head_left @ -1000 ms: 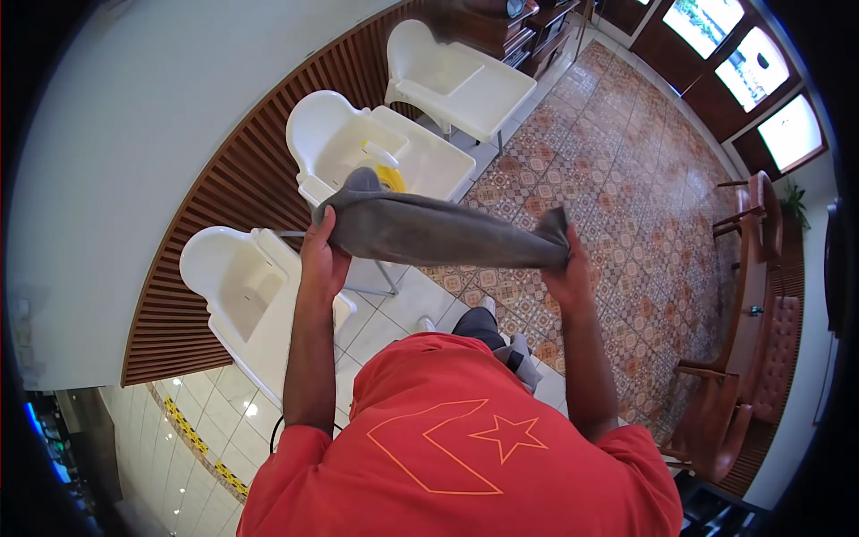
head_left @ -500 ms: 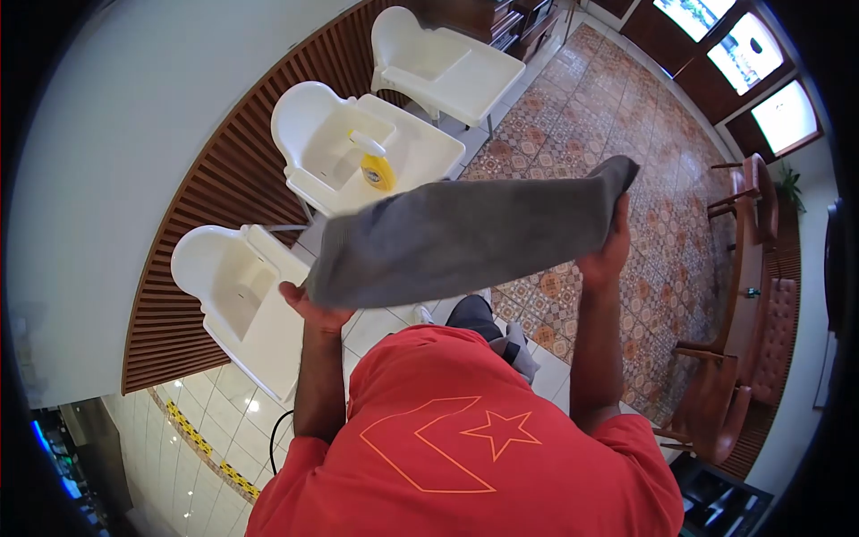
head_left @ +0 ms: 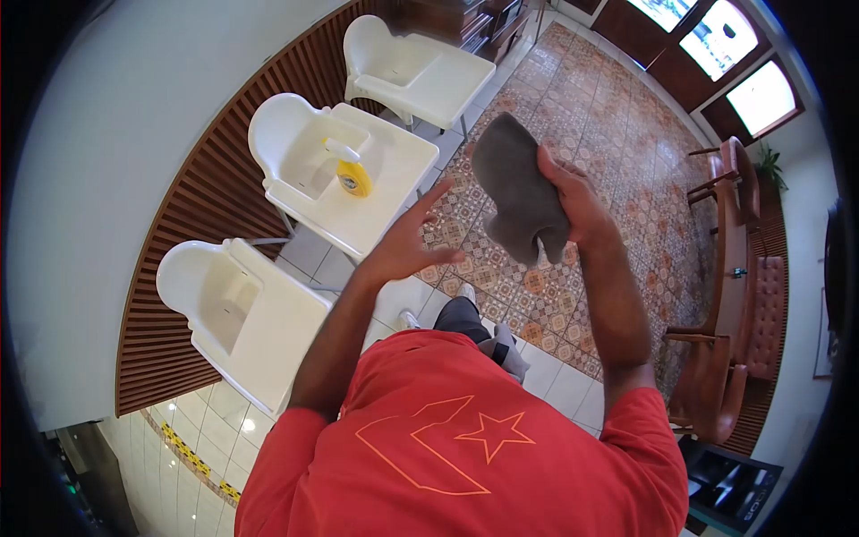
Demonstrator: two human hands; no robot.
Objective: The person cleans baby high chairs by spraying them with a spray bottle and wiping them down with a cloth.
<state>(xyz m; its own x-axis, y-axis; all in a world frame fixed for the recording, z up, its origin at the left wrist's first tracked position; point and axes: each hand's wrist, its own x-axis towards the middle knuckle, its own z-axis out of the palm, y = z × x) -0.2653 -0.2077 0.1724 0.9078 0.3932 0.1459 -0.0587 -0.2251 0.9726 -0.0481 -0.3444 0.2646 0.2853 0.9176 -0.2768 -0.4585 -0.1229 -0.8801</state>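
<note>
A grey cloth (head_left: 519,183), bunched and folded over, hangs from my right hand (head_left: 580,201), whose fingers grip its right edge. My left hand (head_left: 412,240) is empty with thumb and fingers spread, a short way left of the cloth and not touching it. Beyond my left hand a yellow spray bottle (head_left: 354,179) with a white nozzle lies on the tray of the middle white high chair (head_left: 394,170).
One white high chair (head_left: 277,313) stands at the near left, another (head_left: 447,80) farther back. Behind them runs a slatted wood panel (head_left: 170,259). Patterned floor tiles (head_left: 617,116) lie ahead; wooden chairs (head_left: 711,385) and a long table (head_left: 729,259) stand at the right.
My left hand has let go of the cloth and opened. The cloth, stretched between both hands before, is now folded together in my right hand. The view has shifted slightly.
</note>
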